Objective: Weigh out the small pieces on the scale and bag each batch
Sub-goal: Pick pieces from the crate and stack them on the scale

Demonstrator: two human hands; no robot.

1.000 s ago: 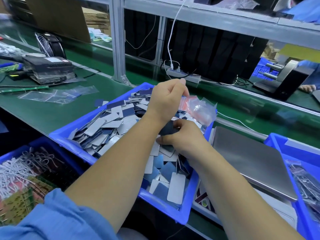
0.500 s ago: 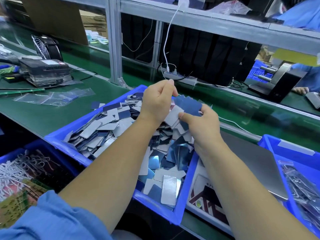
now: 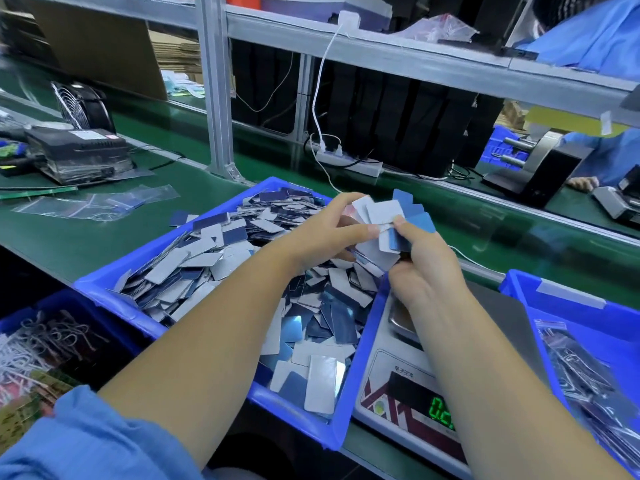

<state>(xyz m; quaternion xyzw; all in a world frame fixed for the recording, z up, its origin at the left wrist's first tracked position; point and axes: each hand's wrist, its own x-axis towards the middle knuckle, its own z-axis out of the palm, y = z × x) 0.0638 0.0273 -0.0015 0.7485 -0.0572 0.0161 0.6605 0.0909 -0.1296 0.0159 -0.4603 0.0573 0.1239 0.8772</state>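
Right now, near to far:
Scale [image 3: 391, 386]: sitting at lower centre-right of the frame, its green digits glowing, partly hidden by the right forearm.
Blue bins: three are showing; the middle bin [image 3: 360, 344] is holding a heap of loose pieces too many to count, a bin at the right edge [image 3: 588, 306] is carrying filled bags, and a lower-left bin [image 3: 20, 320] is holding wire clips.
Left hand [image 3: 322, 233]: curling its fingers around the fan of pieces [image 3: 384, 216], thumb pressing on the front.
Right hand [image 3: 422, 268]: pinching the same fan from below, thumb on top; the pieces are sticking up between both hands, above the middle bin's far corner.
Fan count: roughly six, overlapping, so I cannot tell exactly.
Empty bags [image 3: 93, 204]: lying flat on the green belt, upper left.
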